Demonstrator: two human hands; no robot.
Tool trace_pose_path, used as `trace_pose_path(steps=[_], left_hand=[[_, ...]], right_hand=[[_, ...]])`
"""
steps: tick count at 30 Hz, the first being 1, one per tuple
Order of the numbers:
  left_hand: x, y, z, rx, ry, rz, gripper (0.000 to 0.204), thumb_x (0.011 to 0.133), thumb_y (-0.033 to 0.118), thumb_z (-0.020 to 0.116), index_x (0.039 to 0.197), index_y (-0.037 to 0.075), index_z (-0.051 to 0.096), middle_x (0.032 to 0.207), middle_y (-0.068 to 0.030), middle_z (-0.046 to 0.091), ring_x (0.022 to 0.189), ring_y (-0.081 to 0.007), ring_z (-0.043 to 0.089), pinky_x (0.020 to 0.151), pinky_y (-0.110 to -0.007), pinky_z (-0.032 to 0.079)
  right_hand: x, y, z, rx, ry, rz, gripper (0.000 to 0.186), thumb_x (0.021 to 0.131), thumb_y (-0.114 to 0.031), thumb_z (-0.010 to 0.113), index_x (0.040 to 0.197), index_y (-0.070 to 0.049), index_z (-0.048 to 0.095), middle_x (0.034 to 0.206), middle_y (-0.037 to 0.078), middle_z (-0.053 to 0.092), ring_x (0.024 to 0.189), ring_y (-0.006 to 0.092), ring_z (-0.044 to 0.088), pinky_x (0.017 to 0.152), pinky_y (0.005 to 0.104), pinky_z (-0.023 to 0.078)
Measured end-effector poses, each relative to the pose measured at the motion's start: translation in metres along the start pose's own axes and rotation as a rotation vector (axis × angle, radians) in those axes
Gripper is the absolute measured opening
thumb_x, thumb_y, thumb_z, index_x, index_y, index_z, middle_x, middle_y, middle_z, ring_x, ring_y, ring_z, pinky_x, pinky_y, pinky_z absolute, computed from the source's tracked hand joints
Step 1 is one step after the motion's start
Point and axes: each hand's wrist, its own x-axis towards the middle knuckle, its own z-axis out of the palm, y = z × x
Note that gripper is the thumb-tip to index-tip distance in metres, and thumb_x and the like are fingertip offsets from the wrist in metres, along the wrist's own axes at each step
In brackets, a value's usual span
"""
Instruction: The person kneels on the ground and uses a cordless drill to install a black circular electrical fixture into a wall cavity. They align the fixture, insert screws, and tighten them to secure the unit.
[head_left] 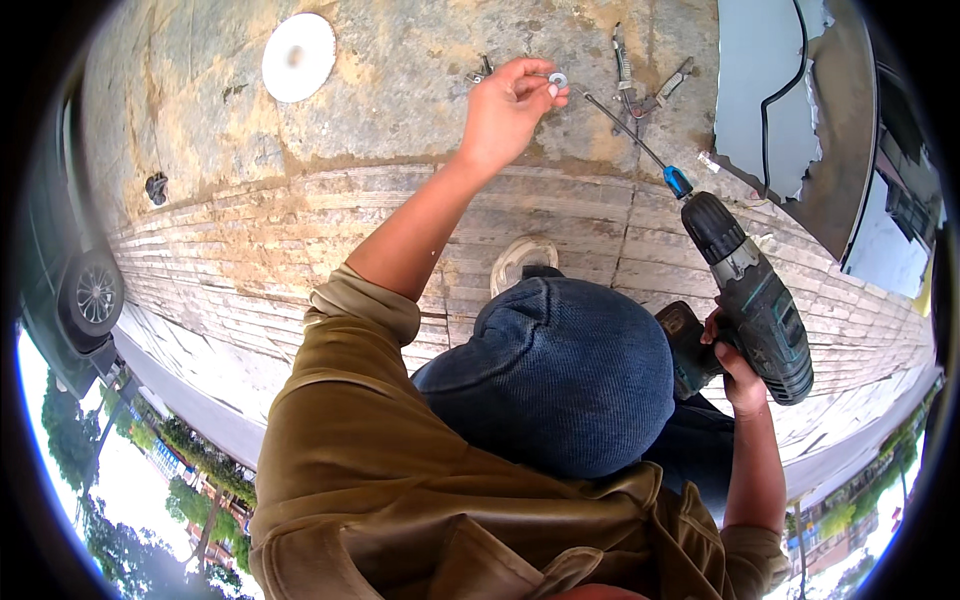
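My left hand (500, 115) pinches a small silver washer-like disc (558, 78) just left of the tip of a long thin dark bit (625, 131). The bit has a blue fitting (676, 180) at the chuck of a black cordless drill (762, 320), which my right hand (738, 375) grips by the handle. Around my left hand lie small metal tools: one (484, 66) partly behind it, and two knife- or plier-like tools (652, 100) to the right. Whether the bit touches the disc is unclear.
A white disc (298, 57) and a dark scrap (156, 188) lie on the stained concrete (380, 100). A grey panel with a black cable (768, 120) is at upper right. A parked vehicle (90, 290) is at left. My bent knee (570, 370) and shoe (515, 262) are below.
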Motion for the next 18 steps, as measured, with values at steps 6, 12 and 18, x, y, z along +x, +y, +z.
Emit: trace_pose_path(steps=[6,12,18], left_hand=[[-0.012,0.015,0.009,0.037,0.008,0.013,0.023,0.090,0.004,0.057,0.112,-0.003,0.054,0.097,-0.0146,0.067,0.090,-0.0177,0.066,0.078,-0.026,0.052],[-0.022,0.022,0.024,0.010,0.013,0.038,0.021,0.089,0.003,0.057,0.109,-0.002,0.055,0.097,-0.0130,0.067,0.091,-0.0173,0.066,0.079,-0.025,0.052],[-0.027,0.024,0.039,-0.069,0.005,0.077,0.018,0.090,0.003,0.055,0.107,-0.001,0.056,0.096,-0.0132,0.067,0.091,-0.0185,0.066,0.077,-0.027,0.053]], right_hand=[[-0.001,-0.001,-0.001,-0.008,-0.025,0.007,0.058,0.070,-0.023,0.061,0.121,0.000,0.047,0.086,0.005,0.050,0.080,0.0150,0.049,0.078,0.0285,0.040],[-0.009,0.004,-0.009,-0.028,-0.032,-0.004,0.054,0.072,-0.022,0.061,0.120,-0.001,0.048,0.087,0.004,0.051,0.082,0.0150,0.050,0.078,0.0286,0.040],[-0.021,0.008,-0.023,-0.071,-0.021,-0.020,0.048,0.073,-0.022,0.062,0.116,-0.003,0.050,0.087,0.004,0.052,0.083,0.0152,0.049,0.079,0.0291,0.040]])
